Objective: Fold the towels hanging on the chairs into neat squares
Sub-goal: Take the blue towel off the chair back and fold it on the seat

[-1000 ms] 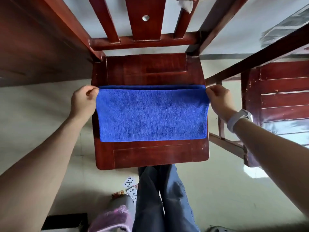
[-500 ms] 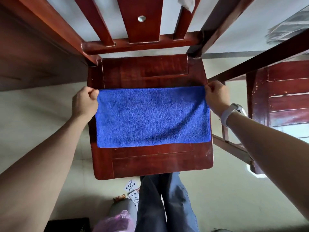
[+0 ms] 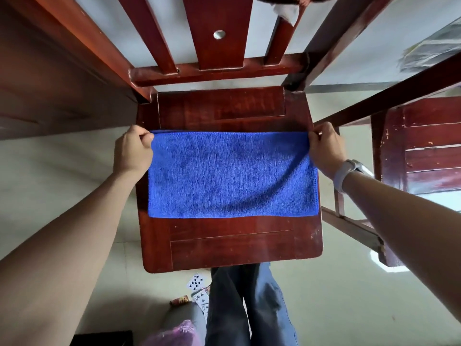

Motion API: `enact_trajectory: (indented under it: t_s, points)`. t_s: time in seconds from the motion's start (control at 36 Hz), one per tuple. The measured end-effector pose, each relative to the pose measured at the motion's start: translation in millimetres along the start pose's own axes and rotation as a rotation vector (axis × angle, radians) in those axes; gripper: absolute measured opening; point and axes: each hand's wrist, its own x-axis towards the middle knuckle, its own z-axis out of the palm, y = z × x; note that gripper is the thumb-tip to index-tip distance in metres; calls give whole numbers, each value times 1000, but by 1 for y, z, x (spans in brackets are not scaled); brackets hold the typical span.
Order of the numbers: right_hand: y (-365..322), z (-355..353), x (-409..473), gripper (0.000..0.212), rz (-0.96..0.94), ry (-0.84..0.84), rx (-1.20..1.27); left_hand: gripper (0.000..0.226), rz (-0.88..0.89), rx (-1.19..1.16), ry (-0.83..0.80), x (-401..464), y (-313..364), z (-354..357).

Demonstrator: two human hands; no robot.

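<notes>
A blue towel [image 3: 232, 174], folded into a wide rectangle, lies flat across the seat of a dark red wooden chair [image 3: 232, 248]. My left hand [image 3: 132, 152] pinches the towel's far left corner with curled fingers. My right hand [image 3: 324, 151], with a pale watch on the wrist, pinches the far right corner. The towel's near edge rests on the seat, a hand's width from the seat's front edge.
The chair's slatted backrest [image 3: 217, 41] rises beyond the towel, with a white scrap of cloth [image 3: 287, 11] at its top. A second red chair [image 3: 424, 151] stands to the right. Playing cards [image 3: 197, 283] and a pink bag [image 3: 174, 335] lie on the floor by my legs.
The towel has settled a little lower and flatter on the seat, its far edge drawn straight. Both hands keep their hold on the far corners.
</notes>
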Motion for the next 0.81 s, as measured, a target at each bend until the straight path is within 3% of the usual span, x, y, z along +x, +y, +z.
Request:
enact_trajectory:
  t_s: [0.14,0.25,0.36,0.5,0.58,0.64,0.72,0.81]
  points:
    - [6,1,6,26,84,18,20,23,-148,-36,21,9,3,2]
    - [2,0,-7,33,174,102,105,26,-50,-132,144,-11,9,-4]
    - [-6,1,-46,31,-59,299,-19,33,181,-37,193,-47,14,2]
    - [-30,34,-86,47,-552,33,-330,43,210,80,137,-66,14,21]
    - [-40,66,-91,50,-662,-82,-499,44,225,44,132,-62,16,29]
    - [-40,79,-86,52,-644,-132,-570,46,178,-40,163,-55,16,29]
    - [-30,89,-79,55,-623,-143,-641,45,-71,-251,242,-33,15,23]
    - [-24,93,-78,56,-635,-100,-659,36,-261,-411,167,-15,9,15]
